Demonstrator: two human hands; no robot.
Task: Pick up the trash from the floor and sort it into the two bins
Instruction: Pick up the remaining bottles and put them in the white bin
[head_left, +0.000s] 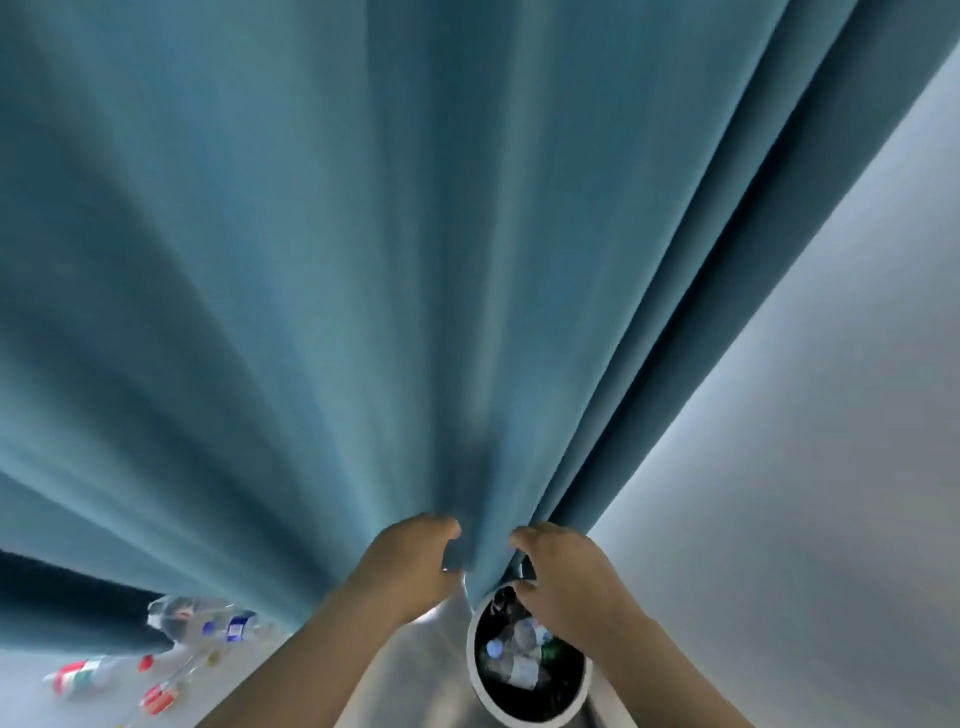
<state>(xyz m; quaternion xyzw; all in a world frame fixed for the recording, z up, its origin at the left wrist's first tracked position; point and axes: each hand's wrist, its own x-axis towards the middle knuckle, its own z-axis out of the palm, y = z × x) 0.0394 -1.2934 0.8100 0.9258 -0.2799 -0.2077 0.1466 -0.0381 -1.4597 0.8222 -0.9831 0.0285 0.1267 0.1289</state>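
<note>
A white round bin (474, 670) with a black liner stands on the floor below my hands, with several clear plastic bottles (514, 660) inside it. Loose trash lies on the floor at the lower left: clear bottles with blue labels (208, 618) and bottles with red labels (78, 675). My left hand (415, 561) grips a fold of the blue curtain (363, 312) just left of the bin. My right hand (561, 577) is over the bin's far rim, its fingers and thumb curled around the curtain's edge. A second bin cannot be made out.
The blue curtain fills most of the view and hangs down to the floor right behind the bin. A pale wall (805, 415) is on the right. The light floor (415, 665) runs between my arms. A dark strip (62, 603) lies under the curtain's left hem.
</note>
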